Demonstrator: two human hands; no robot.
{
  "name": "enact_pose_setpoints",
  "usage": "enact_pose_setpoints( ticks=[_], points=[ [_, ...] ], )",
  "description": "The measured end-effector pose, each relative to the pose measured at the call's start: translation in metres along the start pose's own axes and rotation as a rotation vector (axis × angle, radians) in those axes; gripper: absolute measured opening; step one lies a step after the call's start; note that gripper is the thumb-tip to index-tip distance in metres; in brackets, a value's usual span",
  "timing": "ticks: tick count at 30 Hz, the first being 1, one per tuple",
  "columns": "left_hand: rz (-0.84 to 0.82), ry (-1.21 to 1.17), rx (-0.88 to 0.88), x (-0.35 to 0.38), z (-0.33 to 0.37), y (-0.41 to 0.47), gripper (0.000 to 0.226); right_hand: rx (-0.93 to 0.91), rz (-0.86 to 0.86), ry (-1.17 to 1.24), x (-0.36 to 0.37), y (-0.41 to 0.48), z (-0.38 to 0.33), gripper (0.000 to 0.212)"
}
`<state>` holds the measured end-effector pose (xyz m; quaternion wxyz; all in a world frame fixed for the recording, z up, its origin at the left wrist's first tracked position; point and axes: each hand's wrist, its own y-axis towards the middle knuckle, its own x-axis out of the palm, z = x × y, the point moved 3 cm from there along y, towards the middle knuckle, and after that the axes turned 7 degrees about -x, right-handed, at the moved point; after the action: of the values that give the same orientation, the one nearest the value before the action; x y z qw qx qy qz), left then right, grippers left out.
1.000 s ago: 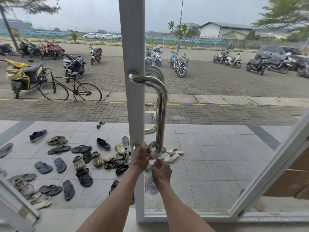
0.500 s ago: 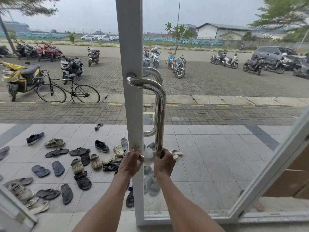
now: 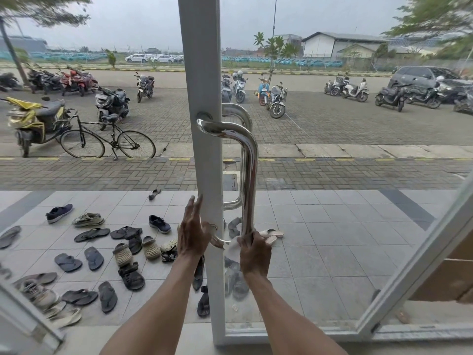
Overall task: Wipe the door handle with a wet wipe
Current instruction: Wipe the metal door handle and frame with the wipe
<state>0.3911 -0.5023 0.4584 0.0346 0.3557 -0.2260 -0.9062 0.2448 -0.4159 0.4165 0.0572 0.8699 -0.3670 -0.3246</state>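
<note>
my right hand (image 3: 254, 248) is wrapped around the bottom bend of the door handle (image 3: 252, 175), wet wipe (image 3: 232, 246) pressed under it. left hand (image 3: 193, 230) rests open on the door frame (image 3: 202, 73), holding nothing. upper bar looks left to wipe.

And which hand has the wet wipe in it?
The right hand has it: it grips the bottom of the shiny door handle with the white wipe bunched under its fingers. The left hand is open against the door frame.
</note>
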Motion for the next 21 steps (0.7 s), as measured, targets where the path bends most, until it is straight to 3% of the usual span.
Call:
enact_pose_setpoints(
  ticks=[4, 10, 16, 21],
  points=[
    [0.015, 0.003, 0.054, -0.010, 0.016, 0.018, 0.086, -0.113, 0.113, -0.064, -0.016, 0.015, -0.029, 0.029],
    [-0.047, 0.236, 0.172, -0.019, 0.018, 0.023, 0.090, -0.310, 0.266, 0.028, -0.037, 0.026, -0.063, 0.023],
    [-0.007, 0.240, 0.264, -0.025, 0.027, 0.032, 0.094, -0.245, 0.192, 0.024, -0.033, 0.024, -0.057, 0.036],
    [-0.007, 0.238, 0.308, -0.034, 0.046, 0.038, 0.091, -0.207, 0.100, -0.008, -0.039, 0.024, -0.055, 0.024]
  ],
)
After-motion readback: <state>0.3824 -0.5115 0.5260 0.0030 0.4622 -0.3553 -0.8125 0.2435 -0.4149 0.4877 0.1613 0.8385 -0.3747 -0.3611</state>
